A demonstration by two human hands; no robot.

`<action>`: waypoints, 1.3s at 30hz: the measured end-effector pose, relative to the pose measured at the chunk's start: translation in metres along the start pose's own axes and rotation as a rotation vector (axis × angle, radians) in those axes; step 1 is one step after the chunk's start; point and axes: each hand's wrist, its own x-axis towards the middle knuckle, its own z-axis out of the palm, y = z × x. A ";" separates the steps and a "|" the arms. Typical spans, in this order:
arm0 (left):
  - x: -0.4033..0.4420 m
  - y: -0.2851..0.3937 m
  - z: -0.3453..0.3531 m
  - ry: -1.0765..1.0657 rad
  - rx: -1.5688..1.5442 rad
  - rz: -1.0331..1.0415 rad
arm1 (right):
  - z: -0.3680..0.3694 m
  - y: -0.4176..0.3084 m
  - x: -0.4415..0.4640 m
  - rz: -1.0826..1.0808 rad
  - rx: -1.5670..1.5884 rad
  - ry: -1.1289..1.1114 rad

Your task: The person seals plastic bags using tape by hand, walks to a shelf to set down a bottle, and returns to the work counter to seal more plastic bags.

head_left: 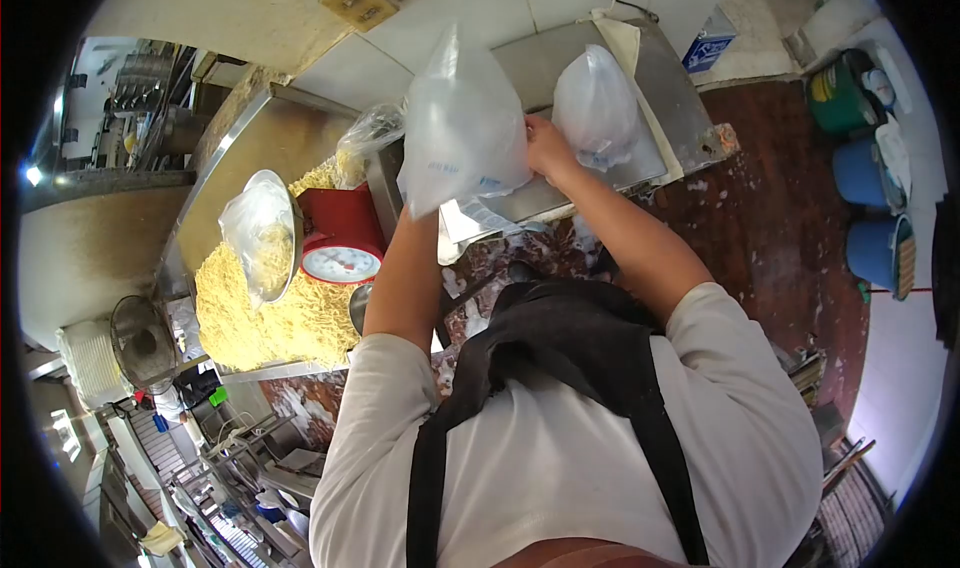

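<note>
A puffed-out clear plastic bag (pixel 465 118) with faint blue print is in front of me. At its right edge, my right hand (pixel 548 148) has its fingers closed, pinching the side of the bag. My left forearm (pixel 405 278) runs up to the bag's lower left, and the bag hides that hand and its fingers. Right of my right hand, a second puffed plastic bag (pixel 597 108) rests on the metal counter (pixel 520 200).
To the left, a heap of yellow noodle-like strands (pixel 240 318) fills a metal-walled table. On it stands a red dial scale (pixel 342 233), its pan carrying a partly filled plastic bag (pixel 262 238). Blue buckets (pixel 865 173) line the right wall. A fan (pixel 143 343) stands far left.
</note>
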 end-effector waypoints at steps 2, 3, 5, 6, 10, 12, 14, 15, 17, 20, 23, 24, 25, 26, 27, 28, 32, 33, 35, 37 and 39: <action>0.005 -0.003 0.001 -0.010 -0.002 -0.006 | -0.001 0.000 -0.001 0.256 0.142 -0.055; 0.005 -0.007 0.001 -0.012 -0.001 -0.012 | -0.002 -0.004 -0.003 0.384 0.212 -0.083; 0.006 -0.018 0.002 -0.010 0.008 -0.010 | 0.008 0.005 -0.011 0.203 0.109 0.102; 0.004 -0.024 0.002 -0.005 0.014 -0.006 | 0.016 0.020 -0.012 0.109 0.056 0.195; -0.005 -0.056 0.003 0.024 0.040 0.011 | 0.040 0.067 -0.018 0.135 0.049 0.267; -0.014 -0.067 0.002 0.035 0.045 0.013 | 0.035 0.065 -0.017 0.226 -0.025 0.204; -0.022 -0.075 -0.001 0.049 0.053 0.004 | 0.030 0.069 -0.022 0.174 -0.014 0.220; -0.023 -0.076 -0.006 0.053 0.067 0.009 | 0.031 0.069 -0.025 0.148 -0.006 0.223; -0.028 -0.075 -0.018 0.103 0.116 0.024 | 0.023 0.054 -0.036 0.240 0.076 0.181; -0.053 -0.031 -0.033 0.207 0.123 0.078 | 0.005 -0.007 -0.064 0.003 -0.141 0.317; -0.089 0.064 -0.014 0.220 -0.049 0.038 | -0.012 -0.085 -0.070 -0.317 -0.003 0.257; -0.098 0.085 0.014 0.166 -0.109 0.160 | -0.010 -0.108 -0.065 -0.400 0.030 0.233; -0.104 0.092 0.038 0.109 -0.173 0.281 | -0.009 -0.119 -0.060 -0.485 0.057 0.209; -0.099 0.061 0.023 0.036 0.200 0.417 | -0.006 -0.112 -0.055 -0.480 0.018 0.208; -0.092 0.011 0.012 0.134 0.078 0.373 | 0.000 -0.097 -0.048 -0.476 -0.023 0.209; -0.093 -0.003 0.012 0.165 0.328 0.479 | 0.005 -0.083 -0.043 -0.469 -0.067 0.210; -0.113 -0.026 0.027 0.193 0.381 0.311 | 0.004 -0.040 -0.048 -0.481 -0.103 0.135; -0.113 -0.030 0.028 0.227 0.394 0.321 | 0.005 -0.036 -0.049 -0.506 -0.089 0.141; -0.112 -0.039 0.029 0.300 0.417 0.350 | 0.005 -0.030 -0.051 -0.538 -0.087 0.141; -0.111 -0.069 0.015 0.343 0.402 0.132 | 0.004 -0.025 -0.055 -0.545 -0.111 0.142; -0.124 -0.066 0.023 0.348 0.479 0.036 | 0.006 0.012 -0.064 -0.414 -0.286 0.111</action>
